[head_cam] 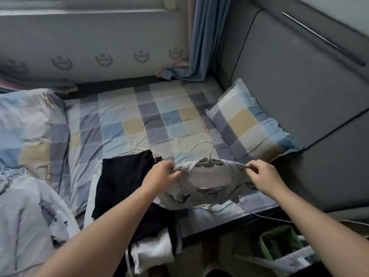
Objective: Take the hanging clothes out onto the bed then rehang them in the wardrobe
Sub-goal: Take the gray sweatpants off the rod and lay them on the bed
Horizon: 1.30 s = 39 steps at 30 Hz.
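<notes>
We see a pale grey top [211, 182] lying crumpled on the checked bed sheet [139, 116]. A white plastic hanger [209, 156] is tucked into its upper edge, and the hook pokes out on the far side. The fabric looks gathered along that edge (the blur stops us from saying more), and thin strings trail off its near hem. The left hand [162, 174] pinches the top's left end, fingers curled tight round the cloth. The right hand [261, 174] pinches the right end the same way, thumb and fingertips closed on a small fold. Between them the upper edge is stretched across the hanger.

Just left of the grey top and touching it lies a black garment [123, 176], spread flat. A white garment [151, 250] lies nearer us than the grey top and spills over the mattress edge. A cluster of thin wire hangers [129, 146] lies to the left of the grey top, beyond the black garment. Right of the grey top and farther back, a checked pillow [249, 124] lies against the grey padded headboard [299, 76]. Far to the left of the top sits a bundled quilt [26, 206]. A thin white cable [259, 215] runs from near the top's right corner towards a green bin [279, 242] on the floor.
</notes>
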Available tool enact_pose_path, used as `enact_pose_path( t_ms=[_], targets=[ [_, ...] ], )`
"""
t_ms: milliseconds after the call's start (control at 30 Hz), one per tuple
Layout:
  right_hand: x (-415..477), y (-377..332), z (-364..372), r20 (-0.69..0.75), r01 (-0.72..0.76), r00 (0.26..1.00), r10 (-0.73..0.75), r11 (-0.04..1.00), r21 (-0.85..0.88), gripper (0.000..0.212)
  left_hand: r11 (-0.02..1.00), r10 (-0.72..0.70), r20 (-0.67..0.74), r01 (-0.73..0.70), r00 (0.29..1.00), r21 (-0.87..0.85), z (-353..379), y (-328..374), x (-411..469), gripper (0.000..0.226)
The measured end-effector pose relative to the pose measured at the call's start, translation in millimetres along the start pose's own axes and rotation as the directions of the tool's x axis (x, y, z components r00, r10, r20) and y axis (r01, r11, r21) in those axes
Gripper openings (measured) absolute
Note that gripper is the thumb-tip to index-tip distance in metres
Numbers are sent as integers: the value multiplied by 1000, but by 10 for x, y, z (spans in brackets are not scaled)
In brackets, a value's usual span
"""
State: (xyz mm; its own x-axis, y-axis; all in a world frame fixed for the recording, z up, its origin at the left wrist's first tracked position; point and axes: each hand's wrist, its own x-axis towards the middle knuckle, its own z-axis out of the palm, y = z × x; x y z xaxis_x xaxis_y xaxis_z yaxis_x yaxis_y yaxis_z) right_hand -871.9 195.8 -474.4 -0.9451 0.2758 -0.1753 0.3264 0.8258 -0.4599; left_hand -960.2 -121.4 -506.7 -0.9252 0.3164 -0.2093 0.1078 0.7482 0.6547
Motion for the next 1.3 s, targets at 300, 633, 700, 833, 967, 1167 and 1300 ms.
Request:
enact_pose_path(
  t_ms=[300, 633, 700, 833, 967, 1167, 1300],
  targets=[
    [654, 1045, 205, 274, -85, 958, 82, 996, 1, 22, 965, -261, 160, 259, 952, 29, 1044, 181, 427, 41],
    [1505, 1412, 819, 441, -39, 895, 66, 997, -69, 29, 898, -440, 154, 434, 885, 74, 1558, -69, 961, 41],
    [1728, 1463, 1027, 452, -53, 888, 84, 995, -81, 31, 895, -445, 130, 438, 886, 81, 1687, -241, 1188, 40],
    [2246, 1595, 1511, 448, -87, 884, 132, 989, -120, 28, 887, -462, 113, 457, 880, 69, 2055, -651, 1715, 39],
    [2734, 1689, 2059, 421, -81, 894, 155, 978, -190, 27, 858, -507, 79, 495, 858, 134, 2479, -1085, 2271, 41],
    [3173, 1833, 2754, 271, -157, 939, 212, 965, -209, 38, 840, -527, -24, 526, 849, 132, 2911, -1484, 2836, 56],
    [3012, 1746, 2894, 406, -170, 879, 250, 960, -222, 59, 845, -518, 60, 499, 854, 193, 2972, -1463, 2632, 66]
  ],
)
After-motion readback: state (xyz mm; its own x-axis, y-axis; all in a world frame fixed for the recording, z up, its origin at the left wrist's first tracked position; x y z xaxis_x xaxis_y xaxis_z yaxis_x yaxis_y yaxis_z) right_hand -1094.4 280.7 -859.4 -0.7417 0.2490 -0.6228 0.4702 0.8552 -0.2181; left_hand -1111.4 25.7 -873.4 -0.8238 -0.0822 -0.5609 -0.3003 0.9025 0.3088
